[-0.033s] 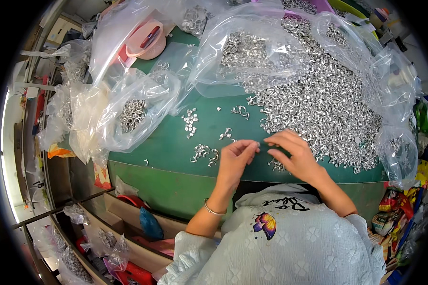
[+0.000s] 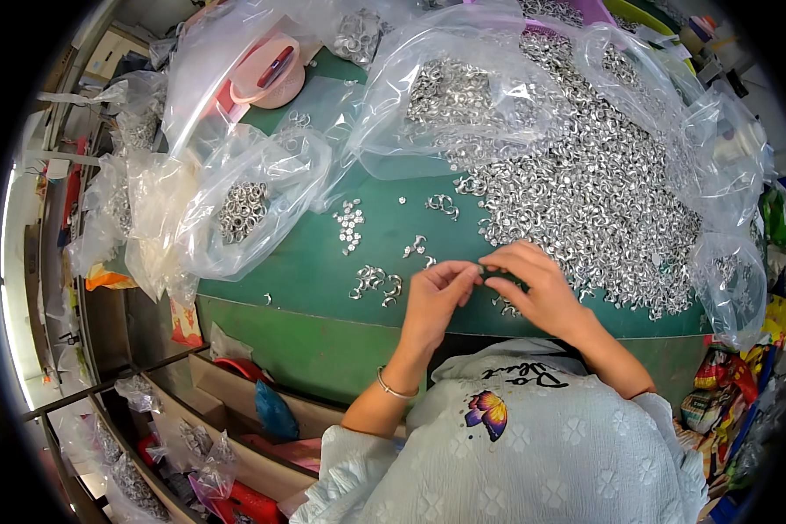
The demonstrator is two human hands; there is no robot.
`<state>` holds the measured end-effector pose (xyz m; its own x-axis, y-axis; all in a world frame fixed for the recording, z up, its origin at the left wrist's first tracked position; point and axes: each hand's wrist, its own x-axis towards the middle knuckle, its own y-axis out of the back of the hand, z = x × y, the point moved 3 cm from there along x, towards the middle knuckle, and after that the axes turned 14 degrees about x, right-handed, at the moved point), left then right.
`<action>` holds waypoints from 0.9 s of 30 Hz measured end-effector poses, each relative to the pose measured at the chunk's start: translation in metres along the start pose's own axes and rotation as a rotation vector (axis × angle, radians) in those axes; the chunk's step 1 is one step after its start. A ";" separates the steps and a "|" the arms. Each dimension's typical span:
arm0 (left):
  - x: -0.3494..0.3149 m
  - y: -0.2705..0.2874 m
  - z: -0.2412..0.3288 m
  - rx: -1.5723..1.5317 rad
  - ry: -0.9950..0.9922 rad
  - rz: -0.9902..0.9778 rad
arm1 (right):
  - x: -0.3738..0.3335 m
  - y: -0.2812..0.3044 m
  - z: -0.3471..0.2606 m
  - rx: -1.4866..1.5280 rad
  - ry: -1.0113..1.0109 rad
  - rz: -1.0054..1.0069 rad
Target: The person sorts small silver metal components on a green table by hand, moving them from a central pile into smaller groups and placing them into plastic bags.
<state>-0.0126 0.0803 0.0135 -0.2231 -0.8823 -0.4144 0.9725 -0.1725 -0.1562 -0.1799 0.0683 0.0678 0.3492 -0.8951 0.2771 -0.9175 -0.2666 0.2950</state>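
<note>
Over the near edge of the green table [image 2: 306, 297], my two hands meet at the fingertips. My left hand [image 2: 438, 295] is closed, its thumb and forefinger pinched together on something too small to make out. Facing it, my right hand [image 2: 541, 293] is curved, thumb and fingers apart, its fingertips close to the left pinch. Beyond the right hand spreads a large heap of small curved silver metal pieces [image 2: 594, 192]. Left of my left hand lie a cluster of curved pieces [image 2: 374, 281] and, further off, a group of tiny silver pieces [image 2: 348, 225].
A clear plastic bag [image 2: 262, 188] with rings sits at the left; another bag [image 2: 450, 96] of pieces lies at the back. A pink basket [image 2: 281, 87] stands far left. Below the table edge at the left is a drawer [image 2: 227, 384] with compartments holding bagged parts.
My left hand has shifted slightly right and toward me. The fingertips of both hands have come closer together.
</note>
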 end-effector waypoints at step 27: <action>0.064 0.043 0.038 1.052 -0.614 0.161 | 0.044 -0.008 0.036 -0.459 0.027 -0.315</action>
<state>0.0174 0.0002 0.0144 -0.3036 -0.9370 0.1727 0.6290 -0.0610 0.7750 -0.1641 0.0182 0.0448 0.6037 -0.7862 0.1325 -0.5931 -0.3318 0.7336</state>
